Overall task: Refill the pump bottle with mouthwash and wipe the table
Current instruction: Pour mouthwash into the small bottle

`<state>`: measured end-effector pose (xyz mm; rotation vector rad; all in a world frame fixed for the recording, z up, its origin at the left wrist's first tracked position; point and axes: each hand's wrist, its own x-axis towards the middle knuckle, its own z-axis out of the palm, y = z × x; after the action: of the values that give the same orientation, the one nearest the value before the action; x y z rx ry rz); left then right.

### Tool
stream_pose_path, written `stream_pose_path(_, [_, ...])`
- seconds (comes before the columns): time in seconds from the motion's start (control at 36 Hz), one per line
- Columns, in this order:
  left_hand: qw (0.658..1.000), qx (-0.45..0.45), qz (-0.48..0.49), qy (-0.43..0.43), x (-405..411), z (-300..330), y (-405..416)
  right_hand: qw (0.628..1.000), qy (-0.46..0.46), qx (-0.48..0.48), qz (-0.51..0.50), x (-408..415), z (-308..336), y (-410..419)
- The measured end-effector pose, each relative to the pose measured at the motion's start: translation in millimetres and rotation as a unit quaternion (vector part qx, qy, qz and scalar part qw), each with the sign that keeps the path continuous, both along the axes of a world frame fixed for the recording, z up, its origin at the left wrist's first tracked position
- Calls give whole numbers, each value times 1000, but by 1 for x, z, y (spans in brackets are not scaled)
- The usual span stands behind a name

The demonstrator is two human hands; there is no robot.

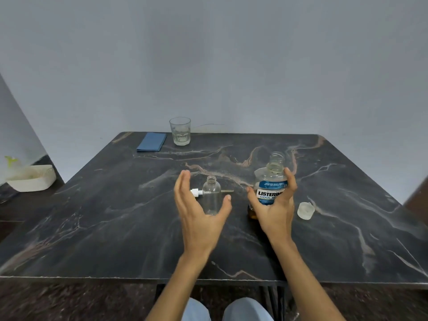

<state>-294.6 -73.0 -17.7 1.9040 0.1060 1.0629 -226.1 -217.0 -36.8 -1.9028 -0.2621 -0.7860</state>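
A small clear pump bottle (211, 195) stands uncapped and upright near the middle of the dark marble table (115, 216). Its white pump head (196, 193) lies on the table just behind it, the tube pointing right. My left hand (196, 209) is cupped around the small bottle with fingers apart, not touching it. My right hand (275, 205) grips the mouthwash bottle (271, 181), which stands uncapped with a blue label and a little amber liquid at the bottom. The mouthwash bottle's clear cap (305, 210) sits on the table to the right.
A folded blue cloth (151, 141) lies at the table's far left edge, with an empty drinking glass (180, 130) beside it against the grey wall. A white basket (32, 178) sits on a ledge at the left. My knees show below the table's front edge.
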Motion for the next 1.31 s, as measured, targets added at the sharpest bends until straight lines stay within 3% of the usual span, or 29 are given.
stream_pose_path(0.25, [985, 18, -127, 112, 19, -29, 23, 1000, -17, 9, -12, 4, -3, 0])
stream_pose_path(0.44, [988, -13, -100, 117, 20, -32, 24, 1000, -20, 4, -3, 4, -4, 0])
stream_pose_path(0.64, [975, -40, -142, 165, 23, -36, 27, 1000, -26, 10, -5, 5, -3, 1])
stream_pose_path(0.86, [968, -2, -163, 193, 27, -41, 29, 999, -21, 24, -8, 5, -5, 2])
stream_pose_path(1.31, [960, -31, -144, 239, 29, -42, 30, 998, 35, 49, -13, 1, 6, 6])
